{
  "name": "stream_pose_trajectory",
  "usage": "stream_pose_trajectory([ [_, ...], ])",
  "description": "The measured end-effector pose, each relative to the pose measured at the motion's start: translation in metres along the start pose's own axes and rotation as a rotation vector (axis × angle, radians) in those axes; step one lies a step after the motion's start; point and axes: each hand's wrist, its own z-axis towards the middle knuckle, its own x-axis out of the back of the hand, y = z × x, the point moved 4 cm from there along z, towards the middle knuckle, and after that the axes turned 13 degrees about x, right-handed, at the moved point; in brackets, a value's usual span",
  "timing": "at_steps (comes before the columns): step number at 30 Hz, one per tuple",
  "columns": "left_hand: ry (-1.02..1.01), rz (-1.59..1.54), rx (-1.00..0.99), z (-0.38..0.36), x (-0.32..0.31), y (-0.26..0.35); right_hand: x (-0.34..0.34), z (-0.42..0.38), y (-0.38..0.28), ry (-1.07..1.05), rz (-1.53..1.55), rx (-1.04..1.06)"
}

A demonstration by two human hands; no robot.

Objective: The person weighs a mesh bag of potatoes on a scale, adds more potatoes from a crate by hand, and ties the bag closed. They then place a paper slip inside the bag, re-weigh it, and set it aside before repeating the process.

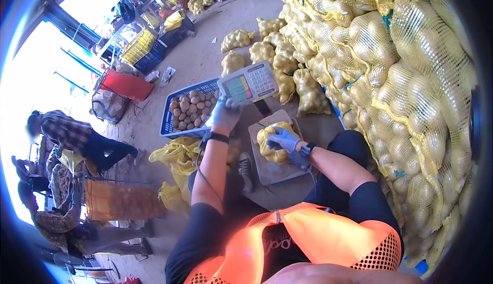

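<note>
My left hand (226, 113), in a grey work glove, is raised at the lower left corner of the scale display (249, 82), its fingers stretched toward the panel. My right hand (284, 139), gloved too, grips the top of a filled yellow mesh bag (273, 154). That bag rests on the metal platform of the scale (282, 175), between my legs. Beyond my left hand stands a blue plastic crate (165, 113) holding loose potatoes (189, 110).
Stacked yellow mesh sacks (411, 104) rise along my right side. Smaller filled bags (262, 53) stand on the floor ahead. Yellow mesh bags (177, 163) lie beside my left leg. A person in a checked shirt (67, 130) is at the left, near an orange mesh-sided container (123, 200).
</note>
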Motion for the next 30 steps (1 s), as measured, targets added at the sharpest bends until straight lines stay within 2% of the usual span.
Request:
stream_pose_trajectory([
  [1,0.07,0.05,-0.041,-0.014,0.014,0.004,0.004,0.003,-0.007,0.002,0.002,0.007],
  [2,0.294,0.09,-0.112,-0.032,0.028,-0.004,0.009,0.004,-0.007,0.101,0.331,-0.11],
  [3,0.287,0.216,-0.114,-0.044,0.055,-0.015,0.013,0.004,-0.006,0.196,0.66,-0.226],
  [4,0.22,0.117,0.003,-0.057,0.079,-0.034,0.018,0.009,0.001,0.164,0.798,-0.202],
  [6,0.301,0.974,-0.361,-0.083,0.076,-0.082,0.015,0.012,-0.003,0.177,0.822,-0.162],
  [7,0.264,0.687,0.009,-0.098,0.061,-0.112,0.011,0.011,-0.004,0.195,0.842,-0.139],
  [8,0.231,0.891,0.087,-0.098,0.061,-0.133,0.006,0.009,-0.004,0.107,0.806,-0.122],
  [9,0.06,0.952,0.177,-0.101,0.039,-0.144,0.011,0.011,0.003,0.112,0.801,-0.127],
  [11,-0.087,1.024,0.185,-0.097,-0.004,-0.152,0.014,0.022,0.017,-0.221,0.603,0.0],
  [12,-0.14,1.133,0.016,-0.09,-0.027,-0.148,0.008,0.017,0.004,-0.223,0.39,-0.022],
  [13,-0.193,1.24,-0.157,-0.081,-0.046,-0.14,0.011,0.019,0.006,-0.227,0.388,-0.027],
  [15,-0.183,1.162,-0.018,-0.055,-0.059,-0.117,0.027,0.017,0.017,-0.325,-0.119,-0.228],
  [16,-0.133,1.141,-0.042,-0.034,-0.049,-0.107,0.031,0.012,0.015,-0.179,-0.148,-0.354],
  [17,-0.085,1.12,-0.063,-0.007,-0.026,-0.097,0.03,0.015,0.014,-0.174,-0.157,-0.355],
  [18,-0.02,1.167,-0.199,0.018,-0.004,-0.088,0.029,0.023,0.004,-0.255,-0.426,-0.065],
  [19,0.073,0.925,-0.091,0.029,0.009,-0.084,0.024,0.027,-0.007,-0.333,-0.692,0.23],
  [20,0.166,0.81,-0.021,0.038,0.027,-0.079,0.022,0.023,-0.014,-0.304,-0.664,0.084],
  [21,0.258,0.692,0.051,0.046,0.048,-0.076,0.018,0.015,-0.024,-0.299,-0.672,0.08],
  [23,0.368,0.625,0.24,0.058,0.086,-0.08,0.011,0.002,-0.042,-0.126,-0.838,0.253],
  [24,0.448,0.652,0.25,0.059,0.087,-0.084,0.015,0.004,-0.031,-0.004,-0.872,0.129],
  [25,0.455,0.633,0.258,0.057,0.092,-0.087,0.013,0.001,-0.022,-0.016,-0.874,0.111],
  [27,0.323,0.657,0.188,0.059,0.09,-0.082,0.006,0.004,-0.03,-0.033,-0.941,0.446],
  [28,0.322,0.647,0.188,0.057,0.092,-0.08,0.002,0.001,-0.037,-0.161,-1.081,0.282],
  [29,0.342,0.585,0.175,0.053,0.096,-0.078,0.007,0.003,-0.027,-0.167,-1.085,0.274],
  [30,0.363,0.523,0.162,0.047,0.099,-0.075,0.013,0.003,-0.016,-0.122,-1.154,0.434],
])
